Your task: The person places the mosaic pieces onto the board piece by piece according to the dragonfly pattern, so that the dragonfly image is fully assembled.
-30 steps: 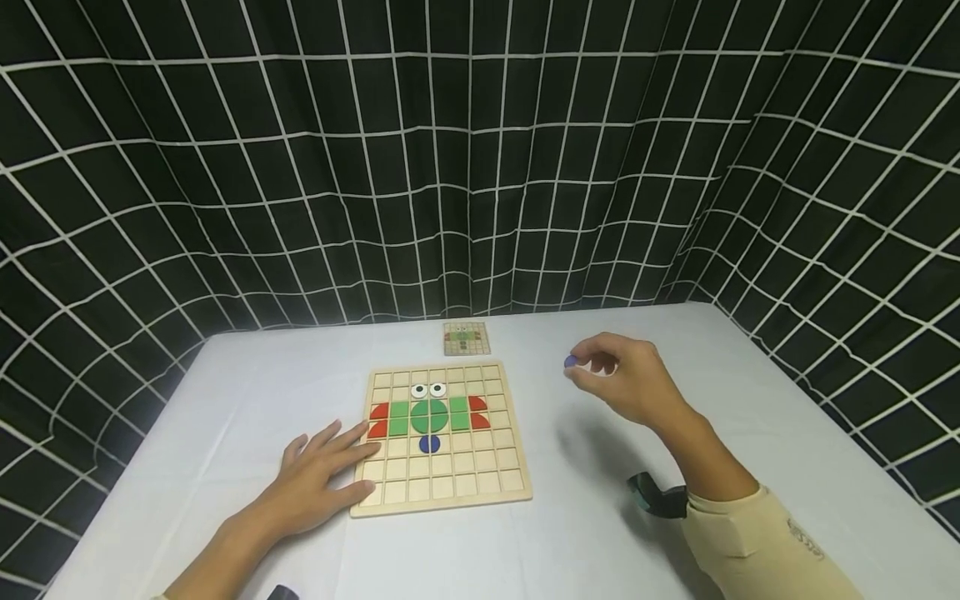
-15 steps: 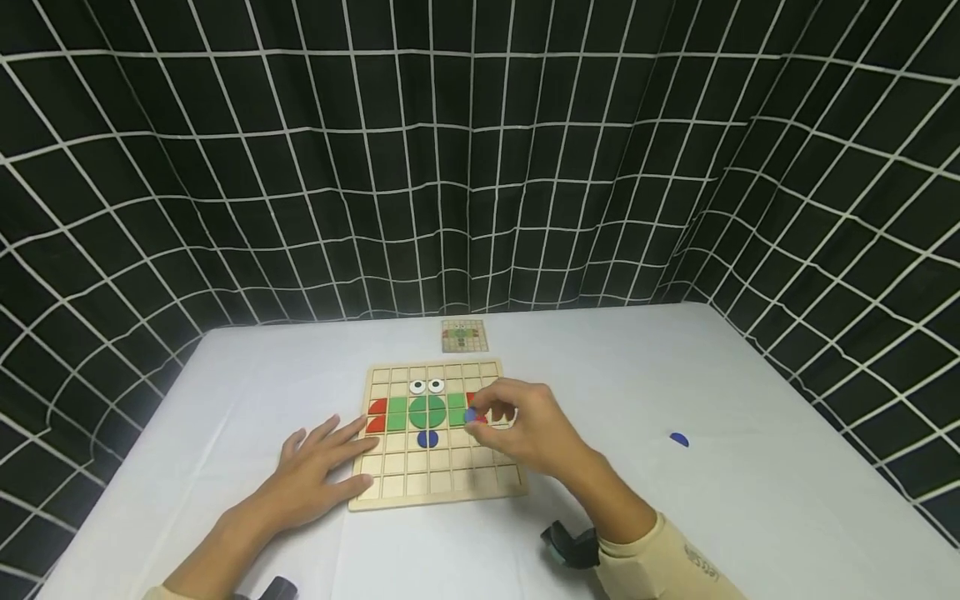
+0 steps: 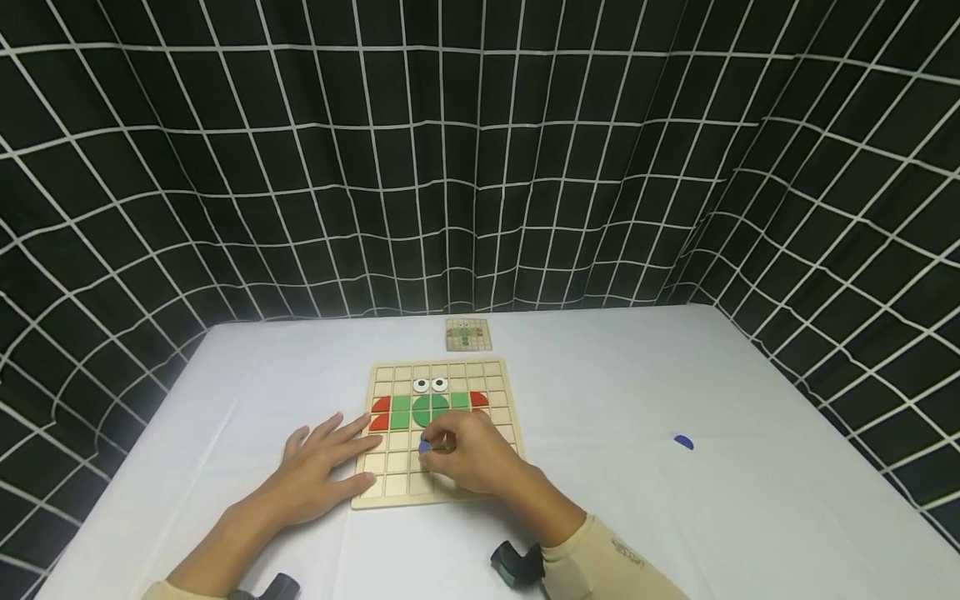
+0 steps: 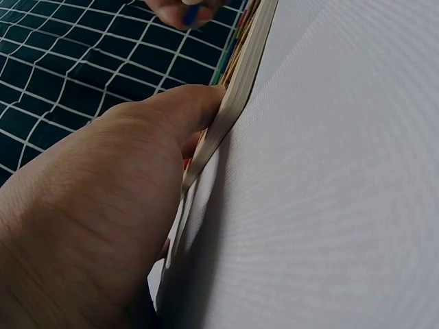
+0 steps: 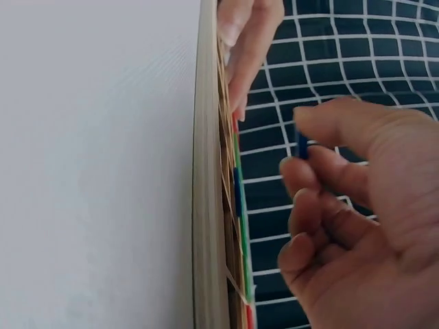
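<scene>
A wooden grid board (image 3: 396,485) lies on the table, bearing red pieces (image 3: 381,422), green squares (image 3: 401,420), a green circle of pieces (image 3: 422,410) and two eye discs (image 3: 421,385). My left hand (image 3: 313,475) rests along the board's left edge, fingers spread and fairly straight. Thumb and index finger of my right hand (image 3: 480,457) pinch a small blue piece (image 5: 301,145) above the board, below the green circle. Another blue piece (image 5: 238,192) is set in the board in the right wrist view. My right hand hides the board's lower right part.
Behind the board lies a small card (image 3: 468,335) with a similar pattern printed on it. One blue half-circle piece (image 3: 683,442) lies to the right on the white tablecloth (image 3: 600,375). A black curtain with white grid lines (image 3: 480,167) stands around the table's back and sides.
My right hand has moved left with the blue piece, from beside the board to over its middle. The blue half-circle at the right came into view. My left hand has stayed put.
</scene>
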Demonstrator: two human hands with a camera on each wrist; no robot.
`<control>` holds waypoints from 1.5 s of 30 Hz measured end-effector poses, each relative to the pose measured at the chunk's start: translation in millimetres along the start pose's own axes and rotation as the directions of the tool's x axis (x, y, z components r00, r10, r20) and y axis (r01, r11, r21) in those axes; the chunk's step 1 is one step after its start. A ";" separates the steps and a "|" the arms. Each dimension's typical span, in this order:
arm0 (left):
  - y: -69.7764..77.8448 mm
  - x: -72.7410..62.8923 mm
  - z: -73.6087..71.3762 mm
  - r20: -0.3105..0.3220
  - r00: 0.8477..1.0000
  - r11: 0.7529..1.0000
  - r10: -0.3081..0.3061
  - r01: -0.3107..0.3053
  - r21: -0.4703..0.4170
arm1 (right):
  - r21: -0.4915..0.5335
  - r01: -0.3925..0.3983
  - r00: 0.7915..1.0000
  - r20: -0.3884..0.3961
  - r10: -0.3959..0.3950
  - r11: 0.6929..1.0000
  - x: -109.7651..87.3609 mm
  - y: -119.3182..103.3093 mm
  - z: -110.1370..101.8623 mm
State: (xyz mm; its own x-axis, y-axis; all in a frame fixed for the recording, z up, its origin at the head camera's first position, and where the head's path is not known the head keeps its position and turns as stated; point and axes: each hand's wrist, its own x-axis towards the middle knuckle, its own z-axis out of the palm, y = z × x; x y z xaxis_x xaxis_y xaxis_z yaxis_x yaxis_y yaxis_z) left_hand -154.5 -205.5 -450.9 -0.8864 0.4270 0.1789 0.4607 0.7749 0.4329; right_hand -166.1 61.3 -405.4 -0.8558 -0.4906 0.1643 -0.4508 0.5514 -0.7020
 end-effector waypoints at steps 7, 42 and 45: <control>2.1 0.5 -4.3 -0.023 1.000 1.000 0.021 -0.021 0.002 | -0.062 -0.032 0.998 0.051 0.035 0.998 3.7 5.4 8.6; -0.3 0.8 0.1 -0.004 1.000 1.000 -0.003 0.003 0.008 | -0.050 0.137 0.965 -0.220 -0.145 0.989 -39.8 -0.2 -98.3; -0.5 1.4 0.3 -0.001 1.000 1.000 -0.007 0.007 0.009 | -0.097 0.139 0.944 -0.289 -0.161 0.986 -49.8 6.3 -114.8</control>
State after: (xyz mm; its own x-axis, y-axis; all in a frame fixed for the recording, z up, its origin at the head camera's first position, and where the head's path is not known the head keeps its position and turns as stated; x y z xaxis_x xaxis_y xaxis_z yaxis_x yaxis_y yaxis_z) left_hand -156.0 -205.1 -451.1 -0.8898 0.4209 0.1763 0.4545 0.7824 0.4258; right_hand -155.4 166.6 -338.4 -0.8083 -0.3570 0.4683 -0.5876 0.5407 -0.6020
